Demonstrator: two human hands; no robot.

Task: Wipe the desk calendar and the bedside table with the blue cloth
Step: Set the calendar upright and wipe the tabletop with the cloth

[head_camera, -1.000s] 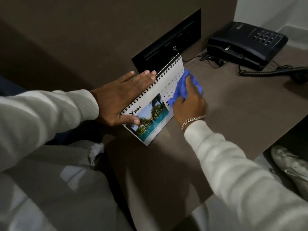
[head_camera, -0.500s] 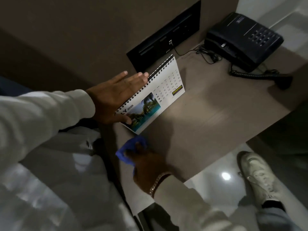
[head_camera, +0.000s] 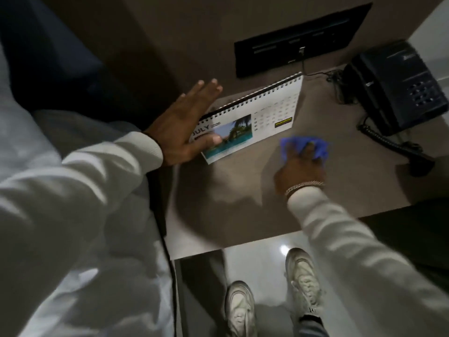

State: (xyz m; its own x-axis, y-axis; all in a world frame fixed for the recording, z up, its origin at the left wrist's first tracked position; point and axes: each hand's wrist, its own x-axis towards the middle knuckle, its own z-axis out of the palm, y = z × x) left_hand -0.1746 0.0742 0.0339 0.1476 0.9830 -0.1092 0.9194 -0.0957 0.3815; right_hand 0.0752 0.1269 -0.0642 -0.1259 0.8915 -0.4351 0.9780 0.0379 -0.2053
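Note:
A spiral-bound desk calendar (head_camera: 267,110) with a July page and a palm-and-pool photo stands on the brown bedside table (head_camera: 230,190). My left hand (head_camera: 184,127) steadies its left end, thumb on the front page and fingers stretched out flat behind the spiral. My right hand (head_camera: 300,169) presses the crumpled blue cloth (head_camera: 303,145) flat on the table top, just right of and below the calendar's lower right corner. The cloth does not touch the calendar.
A black telephone (head_camera: 398,88) with a coiled cord (head_camera: 386,142) sits at the table's back right. A black socket panel (head_camera: 301,40) is set in the wall behind. White bedding (head_camera: 85,215) lies left; my white shoes (head_camera: 301,276) stand on the floor below.
My right hand with the cloth left the calendar face, swept to the table's front left, and has now moved right to below the calendar's right corner. My left hand stays on the calendar.

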